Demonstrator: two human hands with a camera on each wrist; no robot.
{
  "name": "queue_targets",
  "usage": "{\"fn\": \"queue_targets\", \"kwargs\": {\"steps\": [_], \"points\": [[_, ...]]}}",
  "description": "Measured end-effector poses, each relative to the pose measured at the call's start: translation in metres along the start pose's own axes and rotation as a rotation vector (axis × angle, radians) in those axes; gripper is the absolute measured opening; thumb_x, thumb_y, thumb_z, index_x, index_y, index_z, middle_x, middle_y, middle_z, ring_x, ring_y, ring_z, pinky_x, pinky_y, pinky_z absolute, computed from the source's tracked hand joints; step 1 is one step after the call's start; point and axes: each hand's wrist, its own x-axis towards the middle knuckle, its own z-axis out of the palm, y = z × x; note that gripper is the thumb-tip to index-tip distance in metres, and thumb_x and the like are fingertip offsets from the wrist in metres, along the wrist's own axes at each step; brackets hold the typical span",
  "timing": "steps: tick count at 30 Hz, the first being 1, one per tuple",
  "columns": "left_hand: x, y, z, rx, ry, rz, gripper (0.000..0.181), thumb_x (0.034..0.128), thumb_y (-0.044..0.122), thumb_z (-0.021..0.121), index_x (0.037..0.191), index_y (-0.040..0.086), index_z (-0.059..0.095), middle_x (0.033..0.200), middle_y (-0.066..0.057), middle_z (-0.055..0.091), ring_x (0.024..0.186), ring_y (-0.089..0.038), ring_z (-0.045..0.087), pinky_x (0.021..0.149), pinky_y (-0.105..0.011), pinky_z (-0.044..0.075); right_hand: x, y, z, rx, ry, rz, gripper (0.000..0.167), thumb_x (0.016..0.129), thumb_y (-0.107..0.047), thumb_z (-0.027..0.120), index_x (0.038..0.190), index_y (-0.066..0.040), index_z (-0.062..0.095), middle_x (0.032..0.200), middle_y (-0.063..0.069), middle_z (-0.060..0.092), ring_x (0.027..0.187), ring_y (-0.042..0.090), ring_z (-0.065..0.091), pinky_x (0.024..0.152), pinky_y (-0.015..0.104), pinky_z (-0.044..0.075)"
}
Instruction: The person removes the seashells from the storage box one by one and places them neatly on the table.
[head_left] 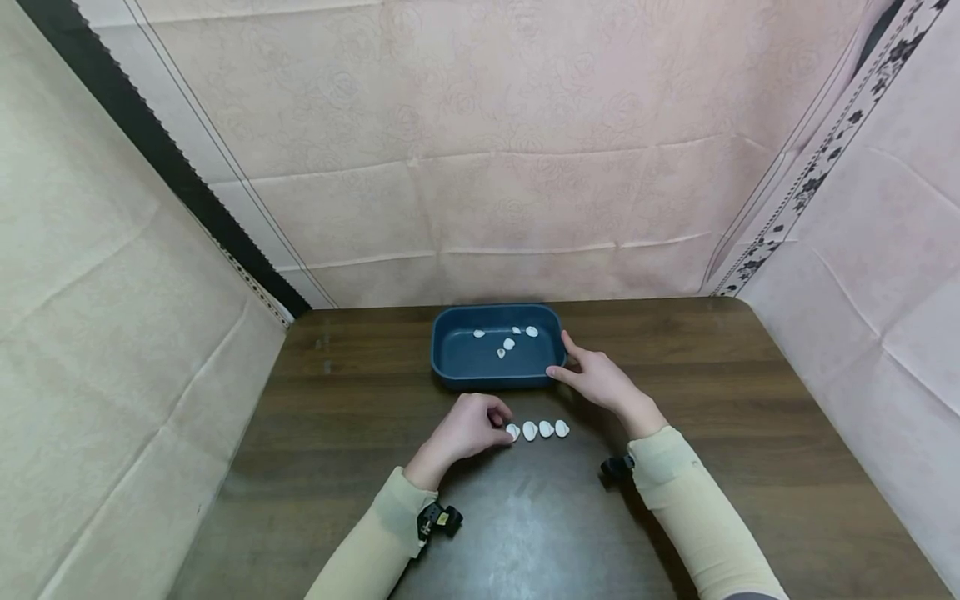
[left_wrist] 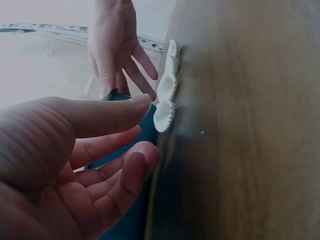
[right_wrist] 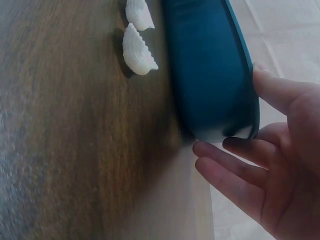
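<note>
My left hand (head_left: pixel 471 427) has its fingertips right at the leftmost white seashell (head_left: pixel 513 432) of a short row on the table. In the left wrist view its thumb and loosely bent fingers are apart, with that ridged shell (left_wrist: pixel 164 116) just past the thumb tip. Several shells make up the row, among them the rightmost shell (head_left: pixel 562 428). Behind them stands a dark blue rectangular tray (head_left: pixel 491 382) with several smaller white shells inside, one being this shell (head_left: pixel 509 343). My right hand (head_left: pixel 600 379) holds the tray's right end, thumb and fingers spread around it.
The brown wooden table (head_left: pixel 337 433) ends at a pale cloth curtain (head_left: pixel 480 183) just behind the tray. More cloth hangs along the left and right sides. Each wrist carries a small black camera, such as the left wrist camera (head_left: pixel 438 518).
</note>
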Motion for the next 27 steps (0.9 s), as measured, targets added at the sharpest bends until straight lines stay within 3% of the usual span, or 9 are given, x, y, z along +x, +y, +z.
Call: {"fn": "queue_targets", "kwargs": {"steps": [5, 11, 15, 22, 27], "points": [[-0.001, 0.004, -0.006, -0.039, -0.002, 0.009, 0.025, 0.0886, 0.019, 0.09, 0.109, 0.008, 0.081, 0.091, 0.003, 0.071, 0.08, -0.012, 0.063, 0.075, -0.031, 0.055, 0.0, 0.001, -0.001, -0.012, -0.009, -0.008, 0.097, 0.103, -0.066, 0.059, 0.172, -0.013, 0.016, 0.163, 0.024, 0.044, 0.143, 0.04, 0.053, 0.115, 0.061, 0.042], [0.002, 0.01, -0.017, -0.086, 0.054, 0.05, 0.024, 0.0944, 0.02, 0.085, 0.114, 0.007, 0.08, 0.092, 0.005, 0.07, 0.074, -0.012, 0.064, 0.067, -0.03, 0.056, 0.0, 0.001, -0.001, -0.004, -0.01, -0.009, 0.101, 0.101, -0.069, 0.06, 0.172, -0.013, 0.016, 0.164, 0.023, 0.043, 0.144, 0.04, 0.051, 0.115, 0.061, 0.042], [0.009, 0.013, -0.026, -0.12, 0.129, 0.077, 0.024, 0.0965, 0.018, 0.083, 0.116, 0.005, 0.08, 0.094, 0.002, 0.071, 0.074, -0.014, 0.065, 0.065, -0.031, 0.056, 0.001, 0.002, -0.001, -0.006, -0.001, -0.01, 0.099, 0.102, -0.066, 0.06, 0.172, -0.012, 0.017, 0.163, 0.024, 0.043, 0.144, 0.041, 0.052, 0.114, 0.061, 0.042], [0.032, 0.009, -0.038, -0.122, 0.313, 0.089, 0.014, 0.0975, 0.016, 0.082, 0.111, 0.012, 0.081, 0.1, 0.001, 0.075, 0.082, -0.014, 0.066, 0.077, -0.034, 0.058, 0.0, 0.001, -0.001, -0.017, 0.0, -0.021, 0.09, 0.106, -0.051, 0.063, 0.172, -0.011, 0.017, 0.161, 0.026, 0.046, 0.139, 0.041, 0.056, 0.112, 0.061, 0.044], [0.051, 0.002, -0.043, -0.139, 0.364, 0.067, 0.016, 0.0978, 0.013, 0.08, 0.113, 0.007, 0.08, 0.1, -0.002, 0.075, 0.084, -0.017, 0.068, 0.079, -0.036, 0.059, 0.0, 0.0, -0.001, -0.01, -0.005, -0.02, 0.091, 0.106, -0.053, 0.063, 0.172, -0.01, 0.017, 0.163, 0.025, 0.043, 0.143, 0.042, 0.052, 0.114, 0.062, 0.043]]}}
